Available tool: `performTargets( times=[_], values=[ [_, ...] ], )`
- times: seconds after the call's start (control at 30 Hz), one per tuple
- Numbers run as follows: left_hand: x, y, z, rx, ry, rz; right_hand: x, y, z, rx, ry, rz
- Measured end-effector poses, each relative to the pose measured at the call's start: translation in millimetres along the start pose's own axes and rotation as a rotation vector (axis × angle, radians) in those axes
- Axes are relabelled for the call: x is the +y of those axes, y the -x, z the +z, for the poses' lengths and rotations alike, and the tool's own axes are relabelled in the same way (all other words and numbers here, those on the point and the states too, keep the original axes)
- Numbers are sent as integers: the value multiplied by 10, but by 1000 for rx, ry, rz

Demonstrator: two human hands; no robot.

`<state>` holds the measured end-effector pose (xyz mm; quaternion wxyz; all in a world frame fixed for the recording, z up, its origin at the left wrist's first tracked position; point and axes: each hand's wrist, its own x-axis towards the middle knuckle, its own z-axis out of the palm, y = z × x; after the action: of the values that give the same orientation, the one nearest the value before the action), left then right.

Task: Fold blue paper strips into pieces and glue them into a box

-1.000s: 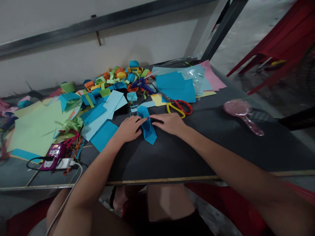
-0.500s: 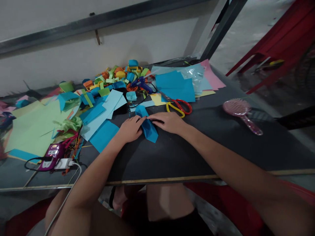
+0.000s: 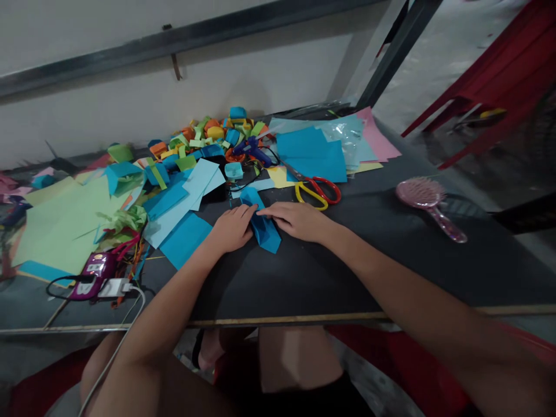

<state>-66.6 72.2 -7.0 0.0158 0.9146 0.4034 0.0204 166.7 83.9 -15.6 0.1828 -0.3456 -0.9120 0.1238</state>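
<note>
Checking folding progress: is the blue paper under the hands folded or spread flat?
Folded. The blue paper is a narrow, layered shape with visible creases. The left hand and right hand press on it.

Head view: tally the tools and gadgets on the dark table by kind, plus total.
Red-and-yellow-handled metal scissors: 1
Pink plastic hairbrush: 1
Blue glue gun: 1
Purple gadget on a white cable: 1
Total: 4
Blurred dark object at far left uncounted.

Informal paper-craft workspace: dark worktable (image 3: 391, 272) against bare wall; coloured paper sheets (image 3: 65, 223), folded pieces (image 3: 208, 136), scissors (image 3: 315, 188), glue gun (image 3: 252, 149).
</note>
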Motion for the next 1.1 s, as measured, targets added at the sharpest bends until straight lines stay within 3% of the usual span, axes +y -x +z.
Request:
performTargets(
  times=[0.5, 0.7, 1.1],
  values=[
    [-6, 6, -17, 23, -51, 41, 13, -8, 1, 2, -58, 35],
    [-26, -3, 2, 6, -70, 56, 63, -19, 19, 9, -59, -45],
    [-49, 34, -49, 2, -37, 67, 113, 2, -66, -8, -58, 13]
  ],
)
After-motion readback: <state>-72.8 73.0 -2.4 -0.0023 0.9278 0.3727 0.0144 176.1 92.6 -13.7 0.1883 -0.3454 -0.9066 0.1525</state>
